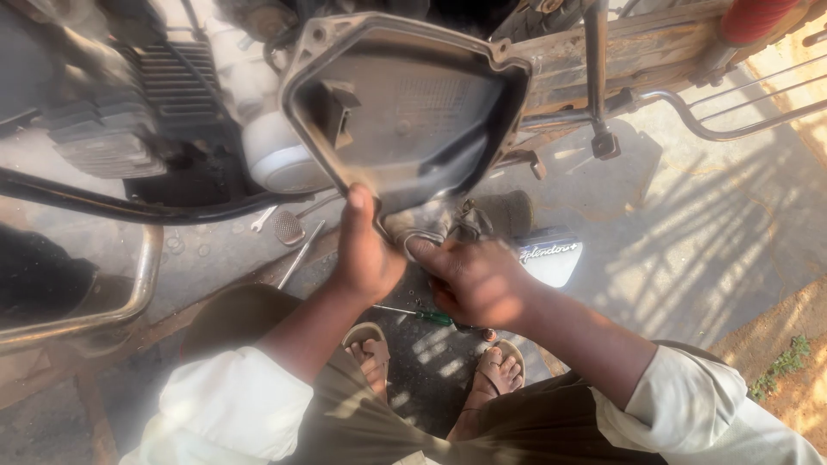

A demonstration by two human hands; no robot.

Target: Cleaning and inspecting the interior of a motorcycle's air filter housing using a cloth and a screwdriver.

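A: Rubber sandals point(431, 362) down at the bottom, feet planted on the concrete floor point(706, 241), and a green-handled screwdriver point(431, 316) lying loose just ahead of the toes. That could get kicked or trodden on if the feet shift.

B: Moving up, the left hand point(366, 254) has its grip wrapped tight around the lower corner of the grey cover panel point(405, 103). The right hand point(474, 280) is curled close just beside it, fingers at a pale bit of tube or cloth; too blurred to say whether it truly holds it.

A: And the panel?

B: Held up in the air in front of the motorcycle engine point(172, 95), hollow side facing the camera, long axis running lower left to upper right, narrow end down at the hands.

A: One hand, one corner. My guess: it could twist or slip out and drop onto the white side panel point(551, 258) on the floor.

B: Or knock the footrest point(605, 142) beyond.
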